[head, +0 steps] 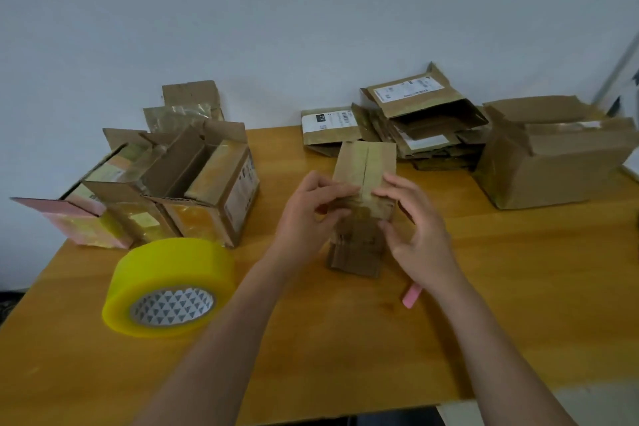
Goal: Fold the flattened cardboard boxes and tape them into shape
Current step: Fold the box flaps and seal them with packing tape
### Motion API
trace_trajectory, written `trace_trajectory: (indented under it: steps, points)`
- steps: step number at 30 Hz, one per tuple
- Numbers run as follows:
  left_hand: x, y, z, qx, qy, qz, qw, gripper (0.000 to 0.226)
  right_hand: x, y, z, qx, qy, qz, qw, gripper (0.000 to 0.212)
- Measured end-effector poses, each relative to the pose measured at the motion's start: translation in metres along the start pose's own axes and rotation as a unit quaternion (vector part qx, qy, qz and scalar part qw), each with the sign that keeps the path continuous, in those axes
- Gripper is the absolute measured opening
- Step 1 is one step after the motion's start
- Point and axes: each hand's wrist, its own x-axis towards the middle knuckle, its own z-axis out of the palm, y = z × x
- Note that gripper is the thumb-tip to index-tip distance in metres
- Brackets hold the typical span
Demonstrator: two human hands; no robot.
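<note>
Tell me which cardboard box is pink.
The box at the table's far left end; its flap and side are pink, while every other box is plain brown.

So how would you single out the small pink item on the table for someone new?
On the wooden table, look just below the right hand, near its wrist. The pink stick lies flat there, partly hidden. It is the only small pink thing; everything nearby is brown cardboard.

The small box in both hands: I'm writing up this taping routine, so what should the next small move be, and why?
Probably press the tape down along the centre seam of the small box. The left hand and right hand both pinch it at mid-height, thumbs beside the seam, while the yellow tape roll lies untouched on the table, so taping looks already applied.
</note>
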Motion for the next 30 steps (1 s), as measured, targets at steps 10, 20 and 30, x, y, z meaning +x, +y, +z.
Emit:
trace_trajectory:
  steps: [10, 20, 30]
  points:
    - [0.005, -0.011, 0.008, -0.052, 0.035, 0.024, 0.998, 0.034, 0.001, 0.002, 0.007, 0.020, 0.028, 0.000, 0.999, 0.013]
    - [0.006, -0.022, 0.014, -0.142, 0.053, 0.016, 0.988, 0.024, 0.002, 0.011, 0.009, 0.079, 0.050, -0.054, 0.994, 0.013]
    - [0.003, -0.014, 0.008, -0.153, 0.018, -0.029, 0.988, 0.018, -0.003, 0.012, 0.002, 0.085, -0.004, -0.055, 0.995, 0.026]
